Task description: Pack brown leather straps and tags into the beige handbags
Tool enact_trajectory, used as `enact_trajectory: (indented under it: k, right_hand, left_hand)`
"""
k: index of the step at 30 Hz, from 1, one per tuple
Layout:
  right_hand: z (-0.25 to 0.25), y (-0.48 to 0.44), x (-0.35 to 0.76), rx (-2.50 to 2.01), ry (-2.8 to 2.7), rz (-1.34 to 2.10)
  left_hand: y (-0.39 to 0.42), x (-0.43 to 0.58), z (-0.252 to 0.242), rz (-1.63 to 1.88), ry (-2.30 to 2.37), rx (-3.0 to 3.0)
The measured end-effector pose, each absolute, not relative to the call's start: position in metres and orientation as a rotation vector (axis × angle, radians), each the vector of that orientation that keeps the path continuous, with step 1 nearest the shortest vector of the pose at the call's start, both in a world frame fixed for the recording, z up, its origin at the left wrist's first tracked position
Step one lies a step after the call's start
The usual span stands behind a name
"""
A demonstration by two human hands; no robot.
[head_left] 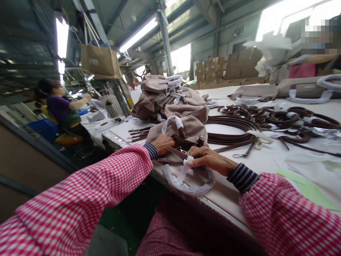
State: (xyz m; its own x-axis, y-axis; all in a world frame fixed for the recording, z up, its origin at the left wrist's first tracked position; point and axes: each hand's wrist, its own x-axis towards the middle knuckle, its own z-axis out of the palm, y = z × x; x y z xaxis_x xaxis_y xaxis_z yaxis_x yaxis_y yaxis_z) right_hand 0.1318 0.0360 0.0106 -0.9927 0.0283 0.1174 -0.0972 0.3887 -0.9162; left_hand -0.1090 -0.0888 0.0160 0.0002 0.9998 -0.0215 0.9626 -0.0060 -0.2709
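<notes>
White tabletop point(266, 160) carries a heap of taupe bags point(170, 96), a tangle of brown straps point(266, 121) to the right, and one taupe bag point(186, 129) at its near edge. On that bag the left hand point(163, 144) closes its grip on a brown strap point(178, 152), while the right hand point(206, 159) pinches the plastic-wrapped handle point(186, 177) beside it

Taupe fabric handbag point(186, 129) lies at the near edge of the white worktop point(266, 160), between left hand point(163, 144) and right hand point(206, 158). Behind it: a heap of similar taupe handbags point(170, 96). To its right (farther along the worktop): coiled brown leather straps point(266, 121).
</notes>
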Motion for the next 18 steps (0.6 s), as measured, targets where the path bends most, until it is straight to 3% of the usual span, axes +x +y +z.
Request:
enact_trajectory:
  k: [5,13,16,18]
  right_hand:
    - [0.014,0.033,0.132,0.140,-2.593,1.581]
    - [0.026,0.010,0.132,0.103,-2.867,1.056]
    - [0.032,0.011,0.128,-0.029,-2.899,0.989]
    - [0.036,0.010,0.122,-0.118,-2.908,0.767]
  left_hand:
    - [-0.098,-0.098,0.033,0.357,-2.090,-2.046]
    - [-0.105,-0.090,0.099,0.338,-2.060,-2.153]
    - [-0.108,-0.081,0.109,0.310,-2.054,-2.203]
    - [-0.111,-0.073,0.110,0.283,-2.050,-2.227]
